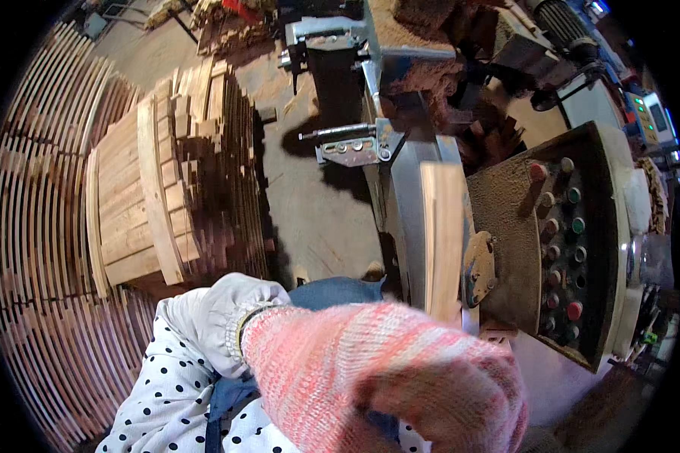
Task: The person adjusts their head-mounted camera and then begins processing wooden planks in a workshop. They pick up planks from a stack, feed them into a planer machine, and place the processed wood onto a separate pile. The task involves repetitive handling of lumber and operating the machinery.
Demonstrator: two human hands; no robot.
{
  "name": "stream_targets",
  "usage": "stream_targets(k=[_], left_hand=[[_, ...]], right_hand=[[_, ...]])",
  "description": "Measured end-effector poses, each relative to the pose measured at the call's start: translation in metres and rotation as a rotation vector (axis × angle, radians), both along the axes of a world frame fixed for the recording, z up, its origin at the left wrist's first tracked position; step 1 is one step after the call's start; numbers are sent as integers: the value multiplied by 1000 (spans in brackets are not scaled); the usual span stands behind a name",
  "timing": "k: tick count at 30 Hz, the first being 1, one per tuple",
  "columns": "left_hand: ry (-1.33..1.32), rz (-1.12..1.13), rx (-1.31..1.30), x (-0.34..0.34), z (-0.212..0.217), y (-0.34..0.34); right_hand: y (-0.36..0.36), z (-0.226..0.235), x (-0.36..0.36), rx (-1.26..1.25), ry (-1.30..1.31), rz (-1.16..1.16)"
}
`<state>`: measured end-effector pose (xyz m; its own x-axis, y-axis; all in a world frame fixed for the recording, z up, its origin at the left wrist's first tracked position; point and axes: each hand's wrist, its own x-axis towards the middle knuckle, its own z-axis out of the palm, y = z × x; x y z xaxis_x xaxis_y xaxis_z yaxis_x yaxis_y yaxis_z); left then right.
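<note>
My left hand (400, 370), in a pink-and-white knit glove, reaches across the lower middle, very close to the camera. Its fingers curl downward at the right, partly hidden and smeared; whether they grip anything does not show. Just beyond the glove, a pale wooden board (442, 234) lies lengthwise on the metal bed (409, 219) of a woodworking machine. The board's near end disappears behind the glove, so contact cannot be made out. A white sleeve cuff (245, 302) covers my left wrist. My right hand is out of sight.
Right of the bed stands a dusty control panel (559, 249) with red and green buttons. Metal brackets (351, 147) jut out over the floor at its left. A tall stack of boards (128, 204) and layered slats (45, 196) fill the left. Sawdust (431, 83) lies on the machine.
</note>
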<state>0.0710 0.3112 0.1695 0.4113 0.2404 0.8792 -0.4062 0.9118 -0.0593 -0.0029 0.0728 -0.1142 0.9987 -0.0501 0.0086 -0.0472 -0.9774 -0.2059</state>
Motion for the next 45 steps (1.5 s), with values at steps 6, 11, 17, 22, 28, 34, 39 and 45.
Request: stream_targets(k=[6,11,17,22,28,34,39,45], left_hand=[[140,-49,252,21,27,13],[387,130,580,8,46,50],[985,1497,1379,-10,-42,234],[2365,1695,2069,-128,-160,416],[2443,1581,1773,-162,-173,435],[1490,2578,1693,-269,-184,583],[2211,2144,1464,-354,-157,658],[2973,1662,1520,-312,-133,641]], right_hand=[[94,-8,168,214,-328,43],[156,12,230,144,-413,169],[106,-20,145,422,-217,182],[19,-34,30,66,-213,264],[-45,-98,53,-217,-327,489],[50,-98,201,-432,-334,334],[141,-91,273,-332,-139,287],[220,-41,310,-136,-179,210]])
